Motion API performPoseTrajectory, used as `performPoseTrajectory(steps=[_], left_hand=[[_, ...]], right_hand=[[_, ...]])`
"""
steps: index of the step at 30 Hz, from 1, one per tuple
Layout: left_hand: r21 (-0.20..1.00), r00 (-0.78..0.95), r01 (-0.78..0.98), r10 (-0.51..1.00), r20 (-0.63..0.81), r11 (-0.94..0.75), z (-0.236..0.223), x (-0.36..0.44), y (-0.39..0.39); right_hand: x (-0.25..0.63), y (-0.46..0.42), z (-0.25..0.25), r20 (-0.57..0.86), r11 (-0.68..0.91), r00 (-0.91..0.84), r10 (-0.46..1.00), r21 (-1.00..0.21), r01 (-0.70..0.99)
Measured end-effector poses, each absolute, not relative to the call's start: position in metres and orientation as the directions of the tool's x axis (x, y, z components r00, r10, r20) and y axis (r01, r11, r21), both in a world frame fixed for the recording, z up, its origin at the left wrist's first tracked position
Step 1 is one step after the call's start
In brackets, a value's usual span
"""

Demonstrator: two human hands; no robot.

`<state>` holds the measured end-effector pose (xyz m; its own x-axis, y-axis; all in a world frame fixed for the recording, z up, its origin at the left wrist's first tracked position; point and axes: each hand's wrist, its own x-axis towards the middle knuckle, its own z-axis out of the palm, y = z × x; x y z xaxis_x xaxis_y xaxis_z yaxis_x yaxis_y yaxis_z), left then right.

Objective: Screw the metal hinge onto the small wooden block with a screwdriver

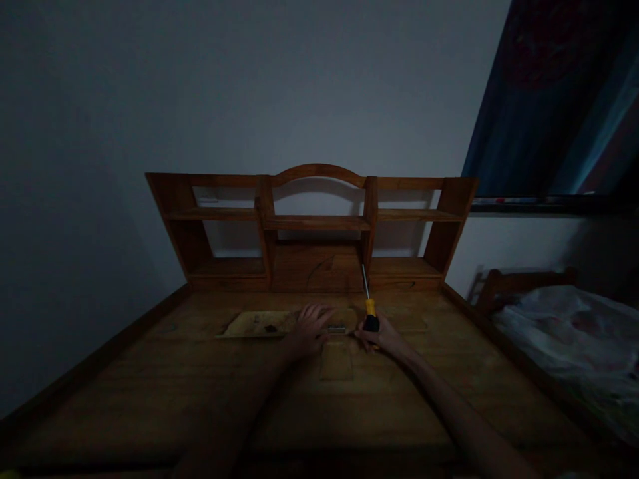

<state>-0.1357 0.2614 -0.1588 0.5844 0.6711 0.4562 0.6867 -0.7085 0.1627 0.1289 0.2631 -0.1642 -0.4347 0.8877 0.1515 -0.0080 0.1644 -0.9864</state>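
Observation:
My right hand (pixel 377 334) is closed around a screwdriver (pixel 370 307) with a yellow and black handle. Its metal shaft points up and away from me. My left hand (pixel 309 327) lies with fingers stretched out over a pale, rough-edged strip (pixel 244 324) on the wooden desk (pixel 200 386). Between my hands sits a small shiny metal piece (pixel 337 329), perhaps a hinge; the dim light hides its detail. Just nearer to me is a pale rectangular patch or piece (pixel 336 362) on the desktop.
A wooden shelf unit (pixel 319 223) with several compartments stands along the desk's back edge, against the wall (pixel 299 86). Raised edges (pixel 479 319) border the desk's sides. To the right are a plastic-covered heap (pixel 569 326) and a dark curtain (pixel 544 120).

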Motion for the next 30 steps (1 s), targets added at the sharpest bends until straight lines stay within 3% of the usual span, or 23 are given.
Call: performPoseTrajectory(steps=[19,30], left_hand=[[0.165,0.597,0.679,0.668,0.444,-0.716,-0.151,-0.137,0.257],[0.179,0.593,0.684,0.683,0.427,-0.707,-0.152,-0.138,0.259]], right_hand=[[0.134,0.251,-0.144,0.059,0.046,-0.455,0.888,-0.998,-0.040],[0.133,0.243,-0.145,-0.060,-0.082,-0.584,0.810,-0.997,-0.012]])
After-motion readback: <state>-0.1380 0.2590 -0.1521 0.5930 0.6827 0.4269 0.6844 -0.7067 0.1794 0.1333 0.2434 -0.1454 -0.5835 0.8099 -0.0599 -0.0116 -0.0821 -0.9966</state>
